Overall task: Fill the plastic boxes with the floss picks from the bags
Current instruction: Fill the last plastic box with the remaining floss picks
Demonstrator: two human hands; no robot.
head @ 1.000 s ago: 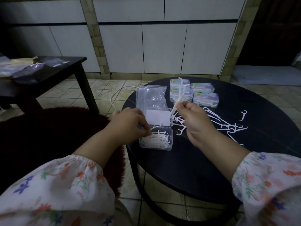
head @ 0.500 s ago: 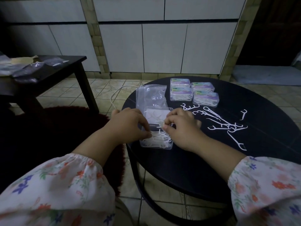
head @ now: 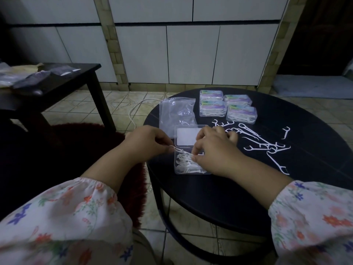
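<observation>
Head view: both hands, left (head: 147, 144) and right (head: 215, 150), pinch floss picks (head: 183, 152) over the open box (head: 189, 165) on the counter (head: 210, 192). More picks (head: 267, 146) lie beyond the box. Crooked picks could jam its lid (head: 188, 136).

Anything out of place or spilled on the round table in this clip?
Loose floss picks lie scattered on the round table right of the open box, outside any container. Likely just the working pile. The four closed boxes sit neatly grouped.
</observation>
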